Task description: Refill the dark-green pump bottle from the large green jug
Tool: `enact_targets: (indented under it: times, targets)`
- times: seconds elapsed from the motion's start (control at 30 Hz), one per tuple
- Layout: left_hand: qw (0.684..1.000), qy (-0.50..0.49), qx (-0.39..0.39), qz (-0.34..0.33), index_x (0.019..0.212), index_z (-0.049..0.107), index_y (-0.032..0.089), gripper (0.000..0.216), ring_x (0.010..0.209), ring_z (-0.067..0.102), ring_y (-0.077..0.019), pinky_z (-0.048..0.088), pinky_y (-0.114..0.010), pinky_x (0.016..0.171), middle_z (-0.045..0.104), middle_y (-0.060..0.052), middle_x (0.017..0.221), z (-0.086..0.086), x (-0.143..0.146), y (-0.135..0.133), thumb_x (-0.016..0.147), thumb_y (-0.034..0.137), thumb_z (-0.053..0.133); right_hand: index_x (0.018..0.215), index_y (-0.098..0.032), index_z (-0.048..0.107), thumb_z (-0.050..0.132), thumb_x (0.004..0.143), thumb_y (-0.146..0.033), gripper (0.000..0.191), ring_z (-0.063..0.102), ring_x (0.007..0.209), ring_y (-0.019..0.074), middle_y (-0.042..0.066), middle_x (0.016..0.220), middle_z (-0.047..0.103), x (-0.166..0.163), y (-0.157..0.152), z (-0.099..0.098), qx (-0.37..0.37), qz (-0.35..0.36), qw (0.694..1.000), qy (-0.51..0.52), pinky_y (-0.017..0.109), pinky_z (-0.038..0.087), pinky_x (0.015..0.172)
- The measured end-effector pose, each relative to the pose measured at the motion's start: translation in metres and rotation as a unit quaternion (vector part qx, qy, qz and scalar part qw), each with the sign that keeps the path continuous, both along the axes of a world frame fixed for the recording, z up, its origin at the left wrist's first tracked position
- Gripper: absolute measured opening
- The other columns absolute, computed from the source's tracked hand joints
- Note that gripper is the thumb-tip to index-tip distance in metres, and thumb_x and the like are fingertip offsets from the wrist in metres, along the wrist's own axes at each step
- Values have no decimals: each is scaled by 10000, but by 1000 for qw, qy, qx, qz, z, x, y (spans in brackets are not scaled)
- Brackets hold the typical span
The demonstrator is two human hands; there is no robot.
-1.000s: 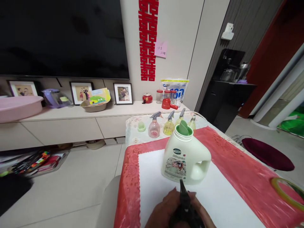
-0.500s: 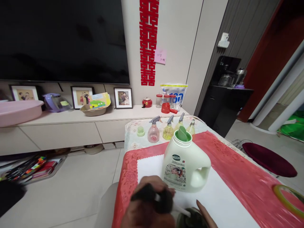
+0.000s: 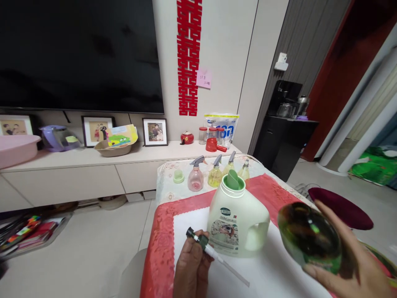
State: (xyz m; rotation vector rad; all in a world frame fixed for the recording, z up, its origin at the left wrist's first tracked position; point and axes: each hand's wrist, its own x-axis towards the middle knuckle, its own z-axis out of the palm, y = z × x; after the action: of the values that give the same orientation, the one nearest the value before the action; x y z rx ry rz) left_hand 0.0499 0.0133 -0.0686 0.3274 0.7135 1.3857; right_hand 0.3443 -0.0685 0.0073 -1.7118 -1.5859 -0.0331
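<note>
My left hand (image 3: pixel 191 271) is closed around a dark spray-pump head (image 3: pixel 200 240) whose thin white dip tube (image 3: pixel 231 269) slants down to the right over the white mat. My right hand (image 3: pixel 350 265) grips a round green glass bottle (image 3: pixel 308 237), lifted above the table's right side with its base facing me. Between the hands stands a white detergent jug (image 3: pixel 237 219) with an open green spout (image 3: pixel 232 181). Its handle faces right.
Several small spray bottles (image 3: pixel 196 177) and a green cap (image 3: pixel 178 176) line the table's far end. A red lace cloth (image 3: pixel 161 248) borders the white mat (image 3: pixel 189 221). A TV cabinet (image 3: pixel 93 174) with frames stands behind, and a dark red cushion (image 3: pixel 341 203) lies on the floor.
The pump head has come out of the green bottle: my left hand carried it left with its tube, while my right hand lifted the bottle up to the right.
</note>
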Motion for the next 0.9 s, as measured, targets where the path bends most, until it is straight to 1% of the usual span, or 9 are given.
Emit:
enact_targets:
  times: [0.03,0.1,0.13,0.23,0.3,0.37,0.6,0.77,0.9]
  targets:
    - [1000,-8,1,-9,983,750,197,513,772,705,-151,578,-241,686,760,-44,962,-6,3,1,593,452,966,1610,-383,259,743,726,-662,1046,562,1295,456,97,1567,455,-1,11,19,23,-8,999,-26,660,553,930]
    - [1000,-18,1,-20,957,750,200,525,748,692,-142,559,-231,650,755,-40,941,-17,6,4,552,433,989,1613,-392,237,688,791,-674,979,619,1233,432,94,1504,529,-7,31,53,46,11,994,-102,672,555,933]
    - [1000,-18,3,-24,946,748,199,531,727,682,-136,547,-226,629,752,-39,930,-21,7,5,538,431,996,1616,-370,238,672,812,-663,959,625,1228,419,99,1480,551,-11,40,67,59,30,989,-135,642,573,941]
    - [999,-1,14,-31,917,742,189,541,624,622,-101,498,-213,553,742,-36,888,-31,8,9,520,450,999,1622,-298,233,653,887,-538,881,550,1337,358,101,1540,480,-24,61,95,85,86,968,-218,531,557,1046]
    - [999,8,16,-33,904,740,181,545,606,603,-98,486,-215,540,740,-41,872,-35,9,10,518,468,996,1620,-267,236,638,919,-467,832,518,1367,319,101,1545,464,-30,71,106,97,118,953,-262,495,521,1099]
    - [999,8,8,-33,906,744,179,563,632,617,-112,488,-219,544,747,-52,882,-38,10,9,505,481,998,1618,-253,233,616,937,-439,804,520,1346,295,106,1523,476,-35,79,113,99,143,938,-299,481,517,1097]
    - [1000,-7,-17,-23,893,759,181,601,636,627,-126,485,-218,518,770,-61,861,-42,13,8,440,480,1017,1608,-239,234,547,955,-363,735,529,1244,307,134,1463,482,-49,94,136,70,150,896,-411,474,606,881]
    - [999,1,-33,-23,915,751,185,610,649,627,-122,472,-209,520,763,-61,893,-46,15,9,456,493,1010,1590,-226,265,518,830,-117,808,533,1166,311,124,1446,503,-54,97,153,52,149,858,-489,483,597,849]
    - [999,0,-36,-20,908,758,193,627,661,622,-120,471,-207,520,758,-54,894,-47,16,9,430,511,1011,1582,-262,288,509,797,-56,842,540,1123,294,102,1414,525,-58,102,161,33,142,835,-530,482,571,855]
